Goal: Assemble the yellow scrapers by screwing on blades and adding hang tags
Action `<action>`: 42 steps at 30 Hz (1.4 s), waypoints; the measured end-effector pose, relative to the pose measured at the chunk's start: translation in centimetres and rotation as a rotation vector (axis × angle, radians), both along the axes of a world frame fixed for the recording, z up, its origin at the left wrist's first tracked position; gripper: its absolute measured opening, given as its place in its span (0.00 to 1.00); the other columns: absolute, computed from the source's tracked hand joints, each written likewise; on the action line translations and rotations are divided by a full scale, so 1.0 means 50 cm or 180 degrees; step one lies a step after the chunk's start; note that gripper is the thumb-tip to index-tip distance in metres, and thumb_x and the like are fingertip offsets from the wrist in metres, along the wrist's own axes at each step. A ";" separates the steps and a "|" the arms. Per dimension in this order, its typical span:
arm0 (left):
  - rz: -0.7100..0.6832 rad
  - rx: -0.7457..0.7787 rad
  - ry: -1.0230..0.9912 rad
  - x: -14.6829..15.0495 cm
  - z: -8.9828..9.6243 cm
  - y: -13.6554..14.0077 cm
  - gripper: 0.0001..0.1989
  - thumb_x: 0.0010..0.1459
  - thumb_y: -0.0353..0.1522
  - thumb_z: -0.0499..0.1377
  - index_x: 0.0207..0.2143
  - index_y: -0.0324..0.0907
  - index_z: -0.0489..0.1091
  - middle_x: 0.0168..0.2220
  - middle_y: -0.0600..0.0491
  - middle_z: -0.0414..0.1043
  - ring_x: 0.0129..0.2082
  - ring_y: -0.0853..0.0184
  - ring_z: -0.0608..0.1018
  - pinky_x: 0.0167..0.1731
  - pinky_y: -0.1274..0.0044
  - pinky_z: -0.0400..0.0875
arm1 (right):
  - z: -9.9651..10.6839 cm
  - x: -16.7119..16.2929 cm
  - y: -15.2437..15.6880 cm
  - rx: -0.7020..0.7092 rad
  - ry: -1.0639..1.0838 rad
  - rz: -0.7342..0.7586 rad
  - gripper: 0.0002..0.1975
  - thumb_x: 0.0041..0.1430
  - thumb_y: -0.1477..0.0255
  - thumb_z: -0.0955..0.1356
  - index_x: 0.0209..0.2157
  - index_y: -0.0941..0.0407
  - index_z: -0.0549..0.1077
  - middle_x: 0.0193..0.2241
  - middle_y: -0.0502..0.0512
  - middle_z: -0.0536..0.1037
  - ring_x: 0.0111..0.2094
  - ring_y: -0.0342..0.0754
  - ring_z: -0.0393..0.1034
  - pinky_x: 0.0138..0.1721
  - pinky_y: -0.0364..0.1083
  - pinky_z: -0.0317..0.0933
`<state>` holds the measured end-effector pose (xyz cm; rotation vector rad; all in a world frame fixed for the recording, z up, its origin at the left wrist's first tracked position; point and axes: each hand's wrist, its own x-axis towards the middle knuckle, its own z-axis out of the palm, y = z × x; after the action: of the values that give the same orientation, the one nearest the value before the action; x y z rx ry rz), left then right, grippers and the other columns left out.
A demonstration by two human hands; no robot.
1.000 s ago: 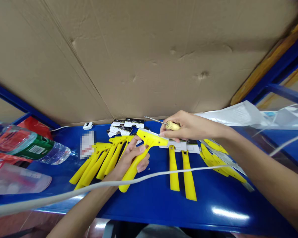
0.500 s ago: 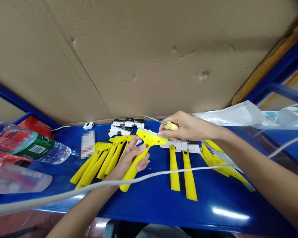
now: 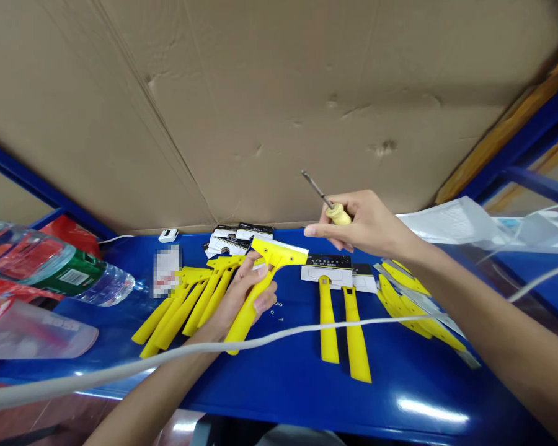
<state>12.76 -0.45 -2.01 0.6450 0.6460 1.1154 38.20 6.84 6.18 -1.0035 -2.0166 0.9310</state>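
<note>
My left hand (image 3: 250, 290) is wrapped round the handle of a yellow scraper (image 3: 246, 316), whose wide head with a pale strip along its top edge points up and away. My right hand (image 3: 358, 220), raised to the right of that head, grips a screwdriver (image 3: 338, 214) by its cream-coloured handle. The shaft slants up to the left, and its tip touches nothing. Below the scraper head, several tiny screws and nuts (image 3: 279, 305) lie on the blue table (image 3: 297, 384). Two more yellow scrapers (image 3: 328, 322) with black-and-white cards on their heads rest below my right hand.
Yellow scraper handles (image 3: 167, 322) lie in a row on the left, with cards (image 3: 235, 238) behind. Yellow head pieces and metal blades (image 3: 413, 310) are at right. A bottle (image 3: 74, 272) and a plastic cup (image 3: 41, 328) stand left. A white cable (image 3: 181, 353) crosses the view.
My right hand with the screwdriver has lifted away from the scraper head, up and to the right. A pale strip now shows along the head. The left hand keeps its grip, shifting slightly.
</note>
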 end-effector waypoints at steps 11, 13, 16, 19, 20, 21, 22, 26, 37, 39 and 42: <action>0.0510 -0.0401 -0.0179 0.002 -0.010 0.037 0.18 0.63 0.23 0.68 0.47 0.46 0.64 0.39 0.57 0.76 0.16 0.82 0.67 0.16 0.88 0.62 | -0.074 -0.025 0.053 -0.1895 0.0826 0.0173 0.17 0.58 0.59 0.81 0.35 0.59 0.83 0.25 0.49 0.72 0.19 0.37 0.61 0.16 0.41 0.55; 0.0588 -0.0468 -0.0186 0.002 -0.010 0.040 0.19 0.62 0.23 0.68 0.48 0.46 0.65 0.39 0.57 0.76 0.17 0.82 0.67 0.17 0.88 0.63 | -0.089 -0.026 0.061 -0.1701 0.0694 0.0160 0.13 0.62 0.62 0.78 0.36 0.59 0.82 0.29 0.52 0.78 0.18 0.37 0.63 0.16 0.41 0.56; 0.0563 -0.0491 -0.0169 0.001 -0.013 0.043 0.21 0.60 0.24 0.70 0.48 0.46 0.65 0.42 0.56 0.77 0.17 0.82 0.67 0.17 0.88 0.63 | -0.090 -0.026 0.057 -0.1232 0.0415 0.0255 0.11 0.65 0.65 0.75 0.42 0.58 0.80 0.32 0.54 0.83 0.17 0.38 0.64 0.17 0.42 0.58; 0.0447 -0.0420 -0.0089 0.003 -0.015 0.042 0.22 0.59 0.25 0.71 0.48 0.46 0.64 0.43 0.55 0.78 0.17 0.83 0.66 0.17 0.88 0.62 | -0.072 -0.027 0.038 -0.0885 0.0183 0.0429 0.12 0.66 0.65 0.74 0.47 0.55 0.76 0.32 0.51 0.85 0.16 0.38 0.63 0.18 0.43 0.58; 0.0413 -0.0390 -0.0054 0.004 -0.016 0.040 0.22 0.59 0.25 0.72 0.48 0.46 0.64 0.43 0.55 0.78 0.17 0.83 0.66 0.17 0.88 0.62 | -0.066 -0.028 0.031 -0.0772 0.0080 0.0447 0.11 0.66 0.64 0.74 0.46 0.55 0.76 0.30 0.49 0.85 0.16 0.38 0.63 0.19 0.43 0.57; 0.0383 -0.0368 -0.0023 0.005 -0.016 0.038 0.23 0.59 0.26 0.72 0.49 0.46 0.64 0.43 0.55 0.78 0.17 0.83 0.66 0.17 0.88 0.62 | -0.060 -0.029 0.024 -0.0651 -0.0033 0.0449 0.10 0.67 0.65 0.74 0.44 0.55 0.76 0.28 0.48 0.84 0.17 0.39 0.64 0.21 0.43 0.57; 0.0363 -0.0353 -0.0001 0.006 -0.016 0.035 0.23 0.59 0.26 0.73 0.49 0.46 0.64 0.43 0.55 0.78 0.17 0.83 0.66 0.17 0.87 0.62 | -0.055 -0.031 0.018 -0.0530 -0.0151 0.0447 0.08 0.68 0.65 0.73 0.42 0.55 0.77 0.27 0.48 0.83 0.19 0.40 0.65 0.23 0.43 0.58; 0.0332 -0.0314 0.0002 0.008 -0.014 0.024 0.25 0.57 0.27 0.74 0.49 0.46 0.64 0.43 0.56 0.78 0.16 0.82 0.66 0.16 0.86 0.62 | -0.054 -0.039 0.006 -0.0223 -0.0597 0.0558 0.09 0.71 0.65 0.71 0.40 0.54 0.81 0.30 0.49 0.83 0.25 0.42 0.66 0.28 0.44 0.57; 0.0251 -0.0212 -0.0025 0.008 -0.023 0.028 0.24 0.56 0.29 0.75 0.47 0.46 0.64 0.39 0.59 0.77 0.15 0.82 0.67 0.15 0.86 0.61 | -0.087 -0.043 0.020 0.0766 -0.0922 0.0692 0.17 0.79 0.58 0.65 0.45 0.56 0.78 0.45 0.59 0.75 0.42 0.52 0.71 0.46 0.50 0.62; 0.0247 -0.0225 -0.0034 0.007 -0.023 0.027 0.23 0.57 0.28 0.74 0.48 0.46 0.65 0.38 0.59 0.76 0.15 0.82 0.67 0.15 0.87 0.62 | -0.086 -0.044 0.019 0.0745 -0.0971 0.0656 0.17 0.80 0.58 0.64 0.46 0.55 0.77 0.46 0.60 0.74 0.43 0.52 0.71 0.46 0.50 0.62; 0.0237 -0.0251 -0.0056 0.006 -0.025 0.025 0.23 0.58 0.28 0.74 0.48 0.46 0.65 0.38 0.60 0.76 0.15 0.82 0.67 0.15 0.86 0.61 | -0.087 -0.046 0.017 0.0751 -0.1024 0.0668 0.17 0.80 0.58 0.63 0.46 0.55 0.76 0.47 0.60 0.74 0.43 0.52 0.71 0.46 0.51 0.62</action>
<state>13.08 0.82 -3.27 0.5465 0.7001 1.1576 35.91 7.71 1.83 -0.8646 -2.4727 0.6439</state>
